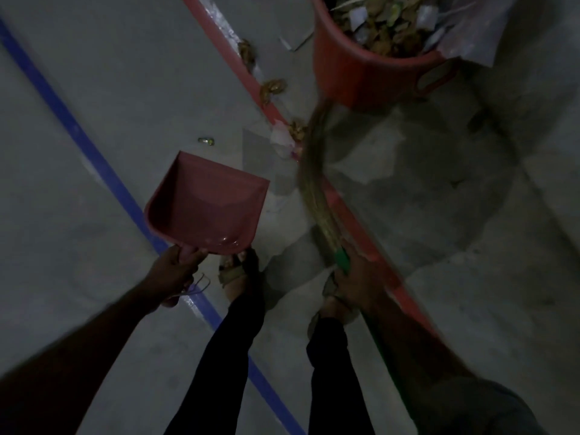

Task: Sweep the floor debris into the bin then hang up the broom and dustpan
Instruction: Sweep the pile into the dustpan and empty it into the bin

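Observation:
My left hand (174, 271) grips the handle of a red dustpan (204, 205), held above the floor with nothing in its scoop. My right hand (357, 277) grips the green handle of a straw broom (314, 171); its bristles are blurred and reach toward the foot of a red bin (351, 73). The bin at the top right is filled with dry leaves and paper. Debris lies on the floor: dry leaves (273, 87), a paper scrap with leaves (287, 136) beside the bristles, and a small green bit (206, 140).
The grey concrete floor carries a blue painted line (94, 152) on the left and a red line (354, 215) running diagonally under the broom. My two feet in sandals (235, 271) stand between the lines. A plastic sheet (477, 29) hangs beside the bin.

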